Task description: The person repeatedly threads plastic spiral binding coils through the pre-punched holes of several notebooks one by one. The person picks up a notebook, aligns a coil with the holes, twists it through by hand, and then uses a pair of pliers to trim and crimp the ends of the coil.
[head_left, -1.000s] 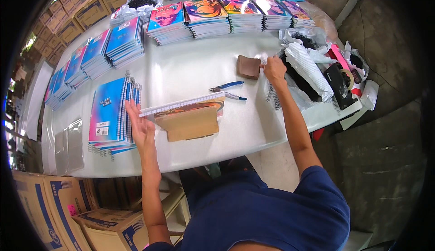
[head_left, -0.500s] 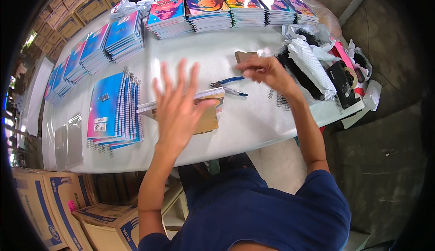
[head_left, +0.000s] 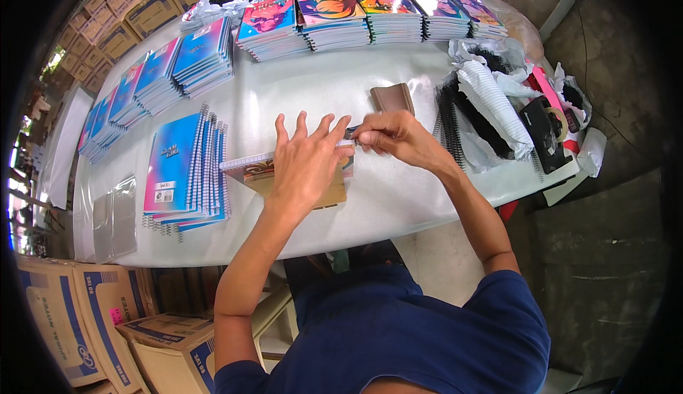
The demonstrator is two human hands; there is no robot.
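Note:
A tan-backed notebook (head_left: 331,193) lies on the white table in front of me, its pale punched edge turned away from me. My left hand (head_left: 307,166) rests over it with the fingers spread and the thumb close to the right end of that edge. Closed at the same end, my right hand (head_left: 400,138) holds blue-handled cutting pliers; just their dark jaws (head_left: 351,132) show between the two hands. The handles are hidden in my right hand. To the left lies a stack of blue-and-pink spiral notebooks (head_left: 174,159).
Stacks of colourful notebooks (head_left: 331,11) line the far side; blue ones (head_left: 203,49) run down the left. A brown block (head_left: 391,98) lies beyond my right hand. Black spiral coils (head_left: 448,120), white wrapping (head_left: 491,106) and a tape dispenser (head_left: 542,134) crowd the right. Cartons (head_left: 171,337) stand below left.
My right hand has picked up the pliers from the table and brought them to the notebook's right end. My left hand has come down onto the notebook, moving slightly right.

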